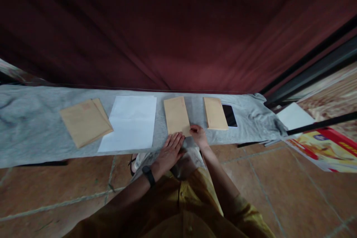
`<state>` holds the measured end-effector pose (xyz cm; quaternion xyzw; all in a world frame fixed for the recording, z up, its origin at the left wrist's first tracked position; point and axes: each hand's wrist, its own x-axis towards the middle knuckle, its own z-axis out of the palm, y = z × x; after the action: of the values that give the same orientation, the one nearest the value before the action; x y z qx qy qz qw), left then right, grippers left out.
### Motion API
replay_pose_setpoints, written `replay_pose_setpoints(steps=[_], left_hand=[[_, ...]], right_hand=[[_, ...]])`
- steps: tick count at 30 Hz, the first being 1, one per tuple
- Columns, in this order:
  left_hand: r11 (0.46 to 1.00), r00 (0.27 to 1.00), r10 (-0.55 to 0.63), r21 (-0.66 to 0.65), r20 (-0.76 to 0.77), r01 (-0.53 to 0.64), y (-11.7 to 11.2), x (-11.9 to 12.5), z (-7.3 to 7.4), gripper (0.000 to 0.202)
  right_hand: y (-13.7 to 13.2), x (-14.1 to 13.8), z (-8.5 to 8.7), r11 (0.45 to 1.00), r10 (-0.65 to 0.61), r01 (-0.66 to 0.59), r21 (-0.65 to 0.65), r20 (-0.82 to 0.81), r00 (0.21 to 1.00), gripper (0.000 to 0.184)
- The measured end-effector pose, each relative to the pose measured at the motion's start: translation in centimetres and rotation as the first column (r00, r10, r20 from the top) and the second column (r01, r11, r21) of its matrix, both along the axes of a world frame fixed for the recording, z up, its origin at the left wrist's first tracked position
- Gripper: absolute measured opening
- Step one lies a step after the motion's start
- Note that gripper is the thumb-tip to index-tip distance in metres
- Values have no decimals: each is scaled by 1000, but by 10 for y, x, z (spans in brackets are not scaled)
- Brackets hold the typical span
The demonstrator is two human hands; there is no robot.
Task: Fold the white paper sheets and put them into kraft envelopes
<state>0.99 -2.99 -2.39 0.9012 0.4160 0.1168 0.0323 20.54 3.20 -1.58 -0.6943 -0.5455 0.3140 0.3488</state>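
Observation:
A brown paper envelope [176, 114] with small red print at its top right corner lies on the grey cloth, its near end towards me. Flat across that near edge rests my left hand [172, 149], fingers stretched out, a dark watch on its wrist. My right hand [198, 134] has its fingers curled in a pinch at the envelope's near right corner. To the right is a stack of brown envelopes [215, 113], partly over a dark phone [230, 115]. White paper sheets [131, 122] lie to the left, touched by the corner of more brown envelopes [85, 122].
The narrow table is covered with a grey cloth [33, 119]. Behind it hangs a dark red curtain [178, 37]. Dark metal bars [312, 70] stand at the right, near a red and yellow box [326, 148] and a white sheet [295, 118]. Below is a tiled floor [251, 189].

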Motion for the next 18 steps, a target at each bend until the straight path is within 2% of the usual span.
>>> replay_pose_setpoints(steps=[5, 8, 11, 14, 16, 18], left_hand=[[999, 1000, -21, -35, -3, 21, 13, 2, 5, 64], [998, 998, -61, -29, -21, 60, 18, -2, 8, 64], [995, 993, -100, -15, -65, 99, 20, -5, 16, 66], [994, 985, -113, -12, -130, 112, 17, 0, 24, 71], [995, 980, -96, -21, -176, 94, 14, 6, 27, 73], [997, 975, -72, -35, -210, 66, 10, 12, 27, 75]], right_hand=[[2, 2, 7, 1000, -2, 4, -11, 160, 987, 22], [-14, 0, 8, 997, -15, -4, 75, 253, 967, 28], [-39, -6, 4, 967, 79, -155, 202, 340, 937, 35], [-66, -13, -5, 896, 241, -379, 231, 465, 852, 43], [-80, -15, -13, 881, 259, -428, 202, 552, 793, 49], [-89, -17, -19, 892, 232, -416, 176, 612, 756, 51]])
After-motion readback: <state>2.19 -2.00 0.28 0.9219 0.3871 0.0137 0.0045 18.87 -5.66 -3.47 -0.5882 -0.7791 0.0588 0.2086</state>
